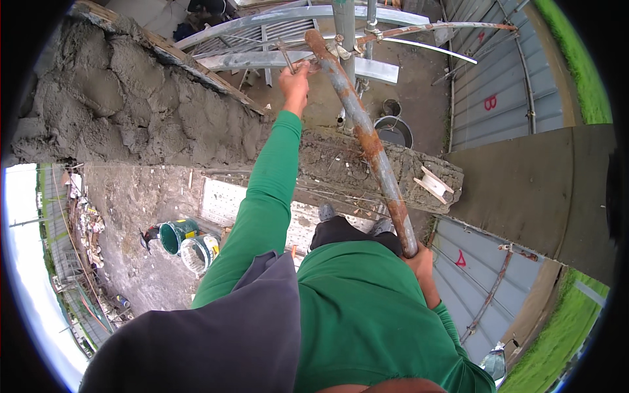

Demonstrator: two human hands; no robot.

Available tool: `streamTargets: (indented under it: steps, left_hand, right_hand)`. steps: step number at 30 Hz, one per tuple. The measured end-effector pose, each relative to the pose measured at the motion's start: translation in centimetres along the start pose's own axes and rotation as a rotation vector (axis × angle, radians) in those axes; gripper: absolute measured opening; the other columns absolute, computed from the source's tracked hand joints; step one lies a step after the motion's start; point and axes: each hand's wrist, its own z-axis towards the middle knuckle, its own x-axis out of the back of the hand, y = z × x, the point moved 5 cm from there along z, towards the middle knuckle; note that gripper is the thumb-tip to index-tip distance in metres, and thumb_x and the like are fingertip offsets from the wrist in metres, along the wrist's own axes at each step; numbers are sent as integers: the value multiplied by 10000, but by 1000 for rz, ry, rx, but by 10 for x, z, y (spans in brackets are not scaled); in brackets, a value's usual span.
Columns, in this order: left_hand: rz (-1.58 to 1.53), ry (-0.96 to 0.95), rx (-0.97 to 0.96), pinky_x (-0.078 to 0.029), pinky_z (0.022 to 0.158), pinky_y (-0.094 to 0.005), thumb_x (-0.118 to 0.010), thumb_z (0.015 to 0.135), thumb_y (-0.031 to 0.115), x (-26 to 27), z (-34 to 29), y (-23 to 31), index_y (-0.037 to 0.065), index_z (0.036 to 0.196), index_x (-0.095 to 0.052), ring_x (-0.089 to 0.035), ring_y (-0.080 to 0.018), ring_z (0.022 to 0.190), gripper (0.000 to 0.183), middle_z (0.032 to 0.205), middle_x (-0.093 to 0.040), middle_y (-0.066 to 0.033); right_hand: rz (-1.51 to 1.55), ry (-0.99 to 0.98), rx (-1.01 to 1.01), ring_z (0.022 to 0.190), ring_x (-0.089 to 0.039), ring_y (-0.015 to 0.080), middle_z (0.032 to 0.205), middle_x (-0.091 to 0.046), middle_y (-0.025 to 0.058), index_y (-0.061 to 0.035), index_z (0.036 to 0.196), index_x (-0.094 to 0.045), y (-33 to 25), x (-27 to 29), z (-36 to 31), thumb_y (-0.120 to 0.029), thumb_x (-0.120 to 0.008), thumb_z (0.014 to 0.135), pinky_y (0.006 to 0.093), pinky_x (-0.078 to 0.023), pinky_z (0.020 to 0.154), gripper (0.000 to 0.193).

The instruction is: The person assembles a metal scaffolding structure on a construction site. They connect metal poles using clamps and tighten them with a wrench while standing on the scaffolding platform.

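A long rusty metal pipe slants from the upper middle down to my right side. My right hand is closed round its near end, with part of the fingers hidden behind the pipe. Ahead, my left arm stretches out, and my left hand is closed on a thin metal tool whose kind I cannot make out. Close to that hand, the pipe's far end lies beside a clamp on an upright post; whether they touch I cannot tell.
I stand above a rough concrete ledge bearing a white spool. Wet mortar covers the left slab. Curved metal bars cross ahead. Below are a green bucket, a white bucket and a round tub. Corrugated sheeting stands right.
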Motion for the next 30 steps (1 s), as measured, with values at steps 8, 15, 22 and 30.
streamTargets:
  steps: [8,15,22,30]
  left_hand:
    - [387,91,-353,-558,708,-429,-887,868,353,-5,-22,70,35,875,-739,-716,-258,709,351,764,-753,-106]
    - [695,2,-555,-575,730,-500,-871,804,633,-17,-34,102,11,864,-760,-749,-394,769,634,782,-754,-194]
    - [965,69,-437,-608,780,-536,-734,719,928,-53,-46,123,-94,887,-756,-773,-443,852,1037,916,-759,-282]
    - [1079,82,-437,-609,819,-549,-647,820,901,-58,-45,128,-62,921,-796,-771,-473,944,980,936,-776,-282]
  right_hand:
    - [-29,-4,-30,950,-768,451,962,-778,277,7,1092,-754,-25,-8,7,-286,-899,679,508,-610,867,526]
    - [-35,29,-37,948,-774,439,963,-783,269,-9,1086,-758,-34,-8,7,-288,-899,685,503,-614,861,508]
    - [-22,23,-37,968,-777,435,962,-783,271,-9,1106,-755,-28,-9,8,-278,-896,691,505,-609,868,514]
    - [-13,13,-36,980,-778,434,988,-785,275,-18,1156,-765,-30,-7,8,-266,-896,687,509,-610,881,547]
